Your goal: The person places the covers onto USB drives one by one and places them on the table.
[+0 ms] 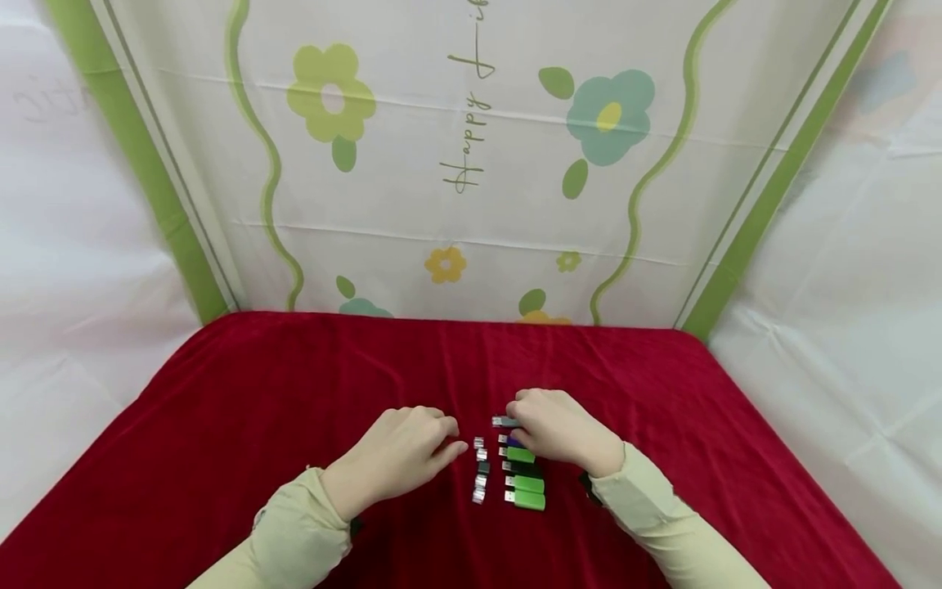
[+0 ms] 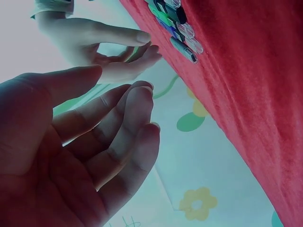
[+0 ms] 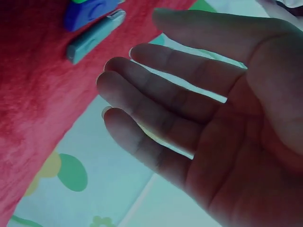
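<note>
Where the column of USB flash drives (image 1: 526, 484) reached its far end on the red-covered worktop (image 1: 331, 393), the head view showed the grey-blue drive (image 1: 508, 422), its long axis running left to right and its clear-looking end pointing left. The right hand (image 1: 562, 429) was the nearer one, its fingers overlapping the drive's right end from that camera's angle; the left hand (image 1: 401, 450) stood farther off, on the other side of the row of small caps (image 1: 483, 468).

By the left wrist view, the left hand was relaxed, fingers curved, thumb apart from them, and it held nothing. The grey-blue drive lay beyond its fingertips, well apart, and the right hand was clear of the worktop.

On the right wrist view, the right hand was empty too, its fingers loosely extended and slightly bent, the thumb spread away. The grey-blue drive lay past the fingertips without touching them, its clear end toward the thumb's side, with the blue drive (image 3: 90, 14) just beside it.
</note>
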`<action>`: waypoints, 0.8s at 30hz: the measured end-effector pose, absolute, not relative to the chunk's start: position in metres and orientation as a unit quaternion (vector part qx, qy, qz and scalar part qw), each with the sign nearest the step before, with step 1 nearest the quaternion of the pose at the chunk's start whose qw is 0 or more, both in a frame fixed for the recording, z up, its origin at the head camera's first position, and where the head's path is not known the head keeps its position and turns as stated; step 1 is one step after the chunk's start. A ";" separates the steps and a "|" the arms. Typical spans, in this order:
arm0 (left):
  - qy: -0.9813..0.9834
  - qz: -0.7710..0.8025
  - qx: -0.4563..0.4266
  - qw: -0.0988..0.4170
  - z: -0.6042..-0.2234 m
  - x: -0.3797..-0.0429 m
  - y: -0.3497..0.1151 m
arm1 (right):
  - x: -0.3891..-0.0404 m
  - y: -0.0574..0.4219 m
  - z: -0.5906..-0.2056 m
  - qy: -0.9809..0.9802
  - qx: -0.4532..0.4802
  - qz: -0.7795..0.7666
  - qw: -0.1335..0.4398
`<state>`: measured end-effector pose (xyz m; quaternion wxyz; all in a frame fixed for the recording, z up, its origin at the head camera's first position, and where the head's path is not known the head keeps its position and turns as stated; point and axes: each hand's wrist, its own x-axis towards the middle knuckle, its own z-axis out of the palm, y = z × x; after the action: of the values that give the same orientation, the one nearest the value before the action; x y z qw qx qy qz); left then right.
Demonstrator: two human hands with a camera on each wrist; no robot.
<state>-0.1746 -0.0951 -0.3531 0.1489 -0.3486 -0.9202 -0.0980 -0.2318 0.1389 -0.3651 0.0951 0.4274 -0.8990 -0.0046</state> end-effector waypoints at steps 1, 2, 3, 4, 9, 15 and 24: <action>-0.920 -0.096 -0.349 0.151 -0.353 -0.175 -0.096 | -0.234 0.138 -0.367 -0.897 0.431 -0.007 0.097; -0.919 -0.096 -0.350 0.152 -0.353 -0.175 -0.096 | -0.235 0.138 -0.369 -0.895 0.435 -0.010 0.097; -0.919 -0.096 -0.351 0.153 -0.353 -0.175 -0.097 | -0.236 0.137 -0.370 -0.893 0.439 -0.012 0.096; -0.918 -0.096 -0.352 0.155 -0.352 -0.175 -0.097 | -0.237 0.136 -0.371 -0.892 0.442 -0.014 0.093; -0.920 -0.093 -0.350 0.151 -0.353 -0.175 -0.097 | -0.237 0.135 -0.374 -0.888 0.451 -0.020 0.082; -0.921 -0.100 -0.349 0.143 -0.354 -0.174 -0.097 | -0.239 0.135 -0.378 -0.884 0.458 -0.034 0.090; -0.920 -0.105 -0.354 0.135 -0.354 -0.174 -0.096 | -0.237 0.133 -0.382 -0.879 0.459 -0.062 0.115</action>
<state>-0.1736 -0.0955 -0.3544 0.1346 -0.3539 -0.9195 -0.1054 -0.2372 0.1330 -0.3819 0.1150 0.4593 -0.8786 -0.0619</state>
